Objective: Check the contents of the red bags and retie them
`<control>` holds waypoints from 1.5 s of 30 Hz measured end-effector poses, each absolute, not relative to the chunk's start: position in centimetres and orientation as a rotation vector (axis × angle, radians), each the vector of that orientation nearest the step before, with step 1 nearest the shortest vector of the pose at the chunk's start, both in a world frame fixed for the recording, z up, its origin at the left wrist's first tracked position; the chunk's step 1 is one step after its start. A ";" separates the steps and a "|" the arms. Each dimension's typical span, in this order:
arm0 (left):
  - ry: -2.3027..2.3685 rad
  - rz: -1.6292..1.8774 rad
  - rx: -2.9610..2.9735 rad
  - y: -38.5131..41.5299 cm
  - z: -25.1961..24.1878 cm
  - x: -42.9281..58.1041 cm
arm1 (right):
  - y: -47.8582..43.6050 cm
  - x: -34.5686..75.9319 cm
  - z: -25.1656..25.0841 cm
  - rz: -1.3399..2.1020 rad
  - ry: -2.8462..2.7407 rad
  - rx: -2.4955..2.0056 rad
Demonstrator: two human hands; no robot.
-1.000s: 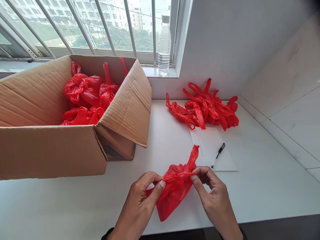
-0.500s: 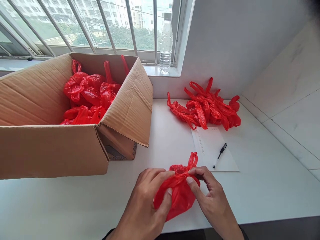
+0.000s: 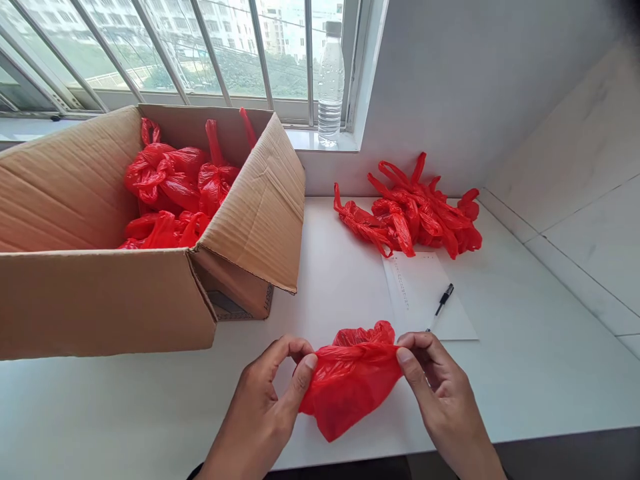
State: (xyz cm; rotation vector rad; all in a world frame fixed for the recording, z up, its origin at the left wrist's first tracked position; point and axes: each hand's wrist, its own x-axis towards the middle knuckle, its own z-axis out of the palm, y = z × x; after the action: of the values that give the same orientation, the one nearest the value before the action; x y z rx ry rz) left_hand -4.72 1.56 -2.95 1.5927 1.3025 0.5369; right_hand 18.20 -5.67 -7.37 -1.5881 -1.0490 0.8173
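The white desk bears a red bag at six o'clock, the left hand pinching its nine-o'clock edge, the right hand its three-o'clock edge. Ten o'clock from it: a cardboard box.

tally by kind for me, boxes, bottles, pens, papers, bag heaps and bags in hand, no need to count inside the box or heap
Box: 1
Bottle: 1
Pen: 1
Paper: 1
Bag heap: 1
Held bag: 1
Total: 6

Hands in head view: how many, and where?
2: the left hand pinches the left side of the red bag, the right hand its right side, both near the front edge of the white table. No other shows.
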 end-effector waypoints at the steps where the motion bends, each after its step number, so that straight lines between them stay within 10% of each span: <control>1: 1.298 0.547 1.598 1.5 -3.0 -4.7 | -5.6 17.9 -7.2 0.826 -1.038 -1.582; 45: 1.179 0.801 1.417 1.1 -1.4 -3.2 | -5.5 16.2 -4.5 1.044 -0.981 -1.533</control>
State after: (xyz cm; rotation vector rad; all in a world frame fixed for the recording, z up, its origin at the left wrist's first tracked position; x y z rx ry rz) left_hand -3.21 1.09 -1.44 1.4166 1.1786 0.8007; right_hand 16.21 -5.54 -4.51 -1.5333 -0.9813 1.0435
